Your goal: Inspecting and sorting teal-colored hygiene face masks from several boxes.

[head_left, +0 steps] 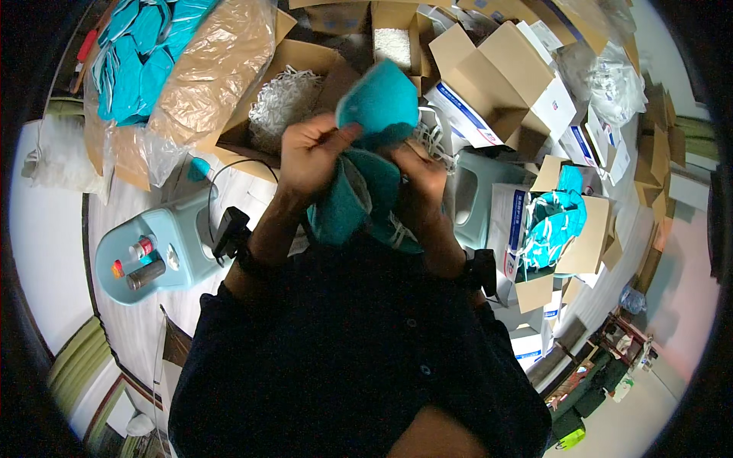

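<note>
Both my hands are raised in front of my chest with teal face masks between them. My left hand [311, 153] is closed, its thumb pressed on the lower edge of a teal face mask [379, 99]. My right hand [421, 179] is curled at that mask's other side; its fingertips are partly hidden and blurred. Below the hands, against my dark shirt, more teal face masks [340, 204] hang or rest, one with its hollow side showing. White straps [434, 137] loop out beside my right hand.
At upper left, a plastic-lined carton holds stacked teal masks [137, 65]. White straps fill an open carton [229, 141] ahead. On the right stands a carton of strapped masks [553, 229]. A pale blue stool [191, 229] with bottles in its tray is at left; another stool [481, 187] is at right.
</note>
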`<action>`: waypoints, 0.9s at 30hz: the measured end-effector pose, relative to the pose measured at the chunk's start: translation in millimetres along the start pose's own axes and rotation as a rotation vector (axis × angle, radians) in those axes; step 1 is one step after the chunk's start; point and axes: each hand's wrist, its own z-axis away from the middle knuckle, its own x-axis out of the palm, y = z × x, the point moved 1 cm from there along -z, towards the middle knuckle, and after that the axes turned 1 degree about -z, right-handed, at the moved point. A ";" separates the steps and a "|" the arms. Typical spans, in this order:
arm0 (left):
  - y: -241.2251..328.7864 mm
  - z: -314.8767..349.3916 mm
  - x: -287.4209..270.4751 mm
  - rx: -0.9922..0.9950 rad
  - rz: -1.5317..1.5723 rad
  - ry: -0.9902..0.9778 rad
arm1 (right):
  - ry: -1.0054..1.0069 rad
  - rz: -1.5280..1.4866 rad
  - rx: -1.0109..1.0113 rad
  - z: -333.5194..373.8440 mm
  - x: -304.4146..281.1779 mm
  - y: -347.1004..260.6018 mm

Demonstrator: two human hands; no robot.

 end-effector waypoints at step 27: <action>-42.5 0.0 -84.0 -0.323 0.089 0.187 | -0.843 0.387 0.237 45.7 16.5 -0.4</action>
